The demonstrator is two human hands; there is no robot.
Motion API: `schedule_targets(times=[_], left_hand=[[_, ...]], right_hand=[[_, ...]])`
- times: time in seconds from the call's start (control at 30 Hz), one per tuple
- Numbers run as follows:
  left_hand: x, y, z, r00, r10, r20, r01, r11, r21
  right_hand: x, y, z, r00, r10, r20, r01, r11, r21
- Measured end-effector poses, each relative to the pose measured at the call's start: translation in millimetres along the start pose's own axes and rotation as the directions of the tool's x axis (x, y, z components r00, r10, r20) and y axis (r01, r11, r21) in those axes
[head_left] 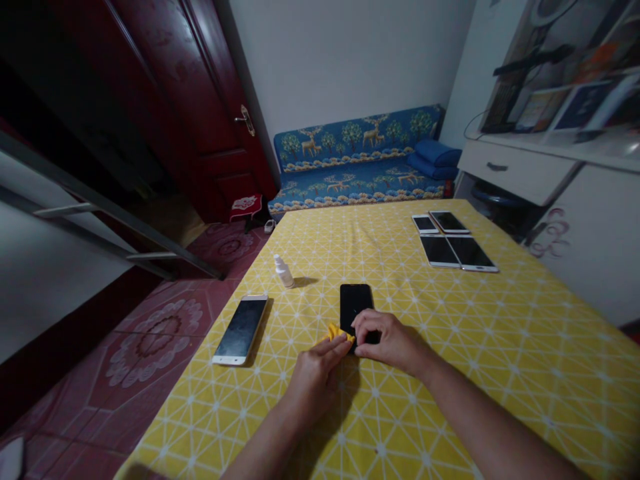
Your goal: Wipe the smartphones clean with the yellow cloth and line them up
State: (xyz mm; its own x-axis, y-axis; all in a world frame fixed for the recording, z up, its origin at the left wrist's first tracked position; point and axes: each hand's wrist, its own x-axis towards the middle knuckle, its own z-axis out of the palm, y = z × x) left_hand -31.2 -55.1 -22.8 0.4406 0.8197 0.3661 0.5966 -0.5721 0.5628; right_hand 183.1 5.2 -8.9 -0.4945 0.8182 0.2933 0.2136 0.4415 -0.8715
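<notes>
Phone with dark screen lies on the table, away from the left and right edges, its upper end toward the far edge. Its lower part is mostly hidden by the right hand, which has bent fingers, with the thumb and the first finger near each other above the glass; I cannot tell if they pinch something. The left hand keeps its fingers together, pressed on a yellow wiping cloth at the phone's left side; its thumb is hidden, so I cannot tell if the cloth is pinched. This cloth has almost the same colour as the table cover, therefore its outline is hard to make out. The near edge of the table and both forearms are cut off by the bottom of the view. Close to the left edge lies a white phone, and a small white bottle stands a little beyond it; its label is not readable. Four more phones lie together near the far right corner. Between these and the hands there is a wide stretch of cover, and another reaches to the right edge.
</notes>
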Motion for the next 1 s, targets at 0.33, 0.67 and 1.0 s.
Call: schedule_targets(times=[0.33, 0.67, 1.0], left_hand=[[-0.6, 0.6, 2.9, 1.0, 0.022, -0.022, -0.022, 1.0, 0.021], [9.6, 17.7, 13.4, 0.991, -0.11, -0.083, 0.12, 0.984, 0.132], [21.5, 29.5, 7.1, 0.971, -0.229, 0.061, 0.203, 0.936, 0.286]], right_hand=[[-0.9, -0.4, 3.6, 1.0, 0.003, -0.03, -0.004, 1.0, -0.027], [2.1, 0.5, -2.2, 0.988, -0.089, -0.123, 0.08, 0.994, -0.081], [19.6, 39.8, -15.4, 0.954, 0.106, -0.282, -0.26, 0.762, -0.593]])
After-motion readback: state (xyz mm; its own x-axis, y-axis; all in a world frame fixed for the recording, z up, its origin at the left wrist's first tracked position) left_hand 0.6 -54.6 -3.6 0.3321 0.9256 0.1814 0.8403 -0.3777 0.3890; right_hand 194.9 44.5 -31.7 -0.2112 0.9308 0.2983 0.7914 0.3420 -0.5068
